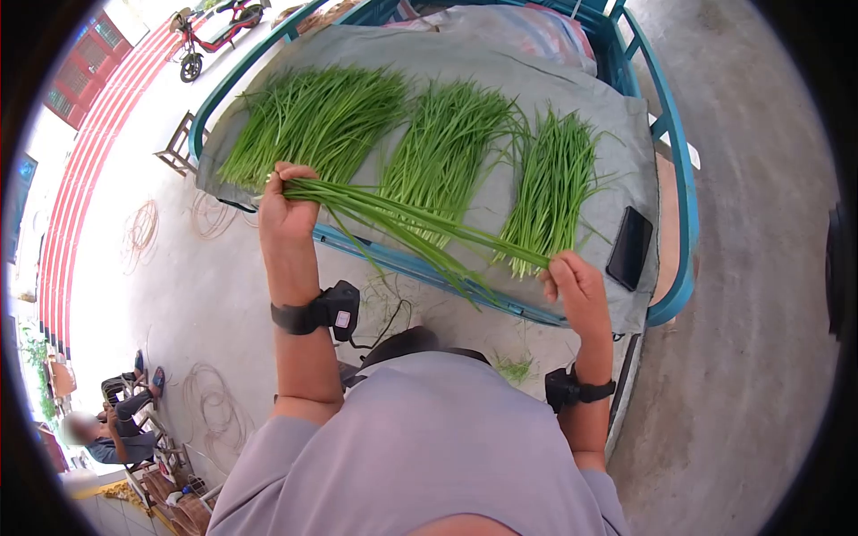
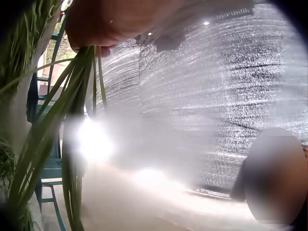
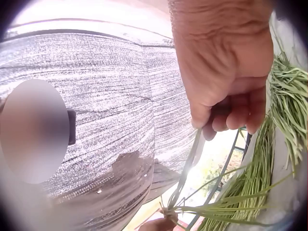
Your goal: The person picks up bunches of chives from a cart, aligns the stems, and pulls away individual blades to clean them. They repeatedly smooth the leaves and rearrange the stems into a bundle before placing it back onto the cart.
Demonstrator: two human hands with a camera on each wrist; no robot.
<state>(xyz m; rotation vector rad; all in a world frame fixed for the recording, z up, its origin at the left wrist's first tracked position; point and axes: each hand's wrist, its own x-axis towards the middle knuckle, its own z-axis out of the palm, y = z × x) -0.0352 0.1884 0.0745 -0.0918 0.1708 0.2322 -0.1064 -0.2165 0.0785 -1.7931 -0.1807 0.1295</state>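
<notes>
In the head view, red-and-white striped steps (image 1: 79,179) run along the far left, with a seated person (image 1: 130,442) in dark clothes below them and a red two-wheeled scooter (image 1: 223,34) at the top. Next come loose coils of pale wire (image 1: 140,234) on the light floor and a small brown wooden stool (image 1: 179,150) beside the cart. The left hand (image 1: 288,214) grips one end of a bundle of long, thin green leaves (image 1: 384,204), its fingers closed round it. The bundle stretches across in front of three heaps lying on a grey cloth — a broad left heap of green leaves (image 1: 313,116), a middle heap of green leaves (image 1: 447,143) and a narrower right heap of green leaves (image 1: 550,179). Some of its strands droop loose over the cart's near edge; others run straight to the right hand (image 1: 579,290), whose thumb and fingers pinch their far ends — a hold the right wrist view also shows. Beyond that hand, a black rectangular phone (image 1: 630,248) rests on the grey cloth (image 1: 630,134), inside the teal metal rail (image 1: 685,196) of the cart. Bare concrete floor (image 1: 742,268) lies at the right.
</notes>
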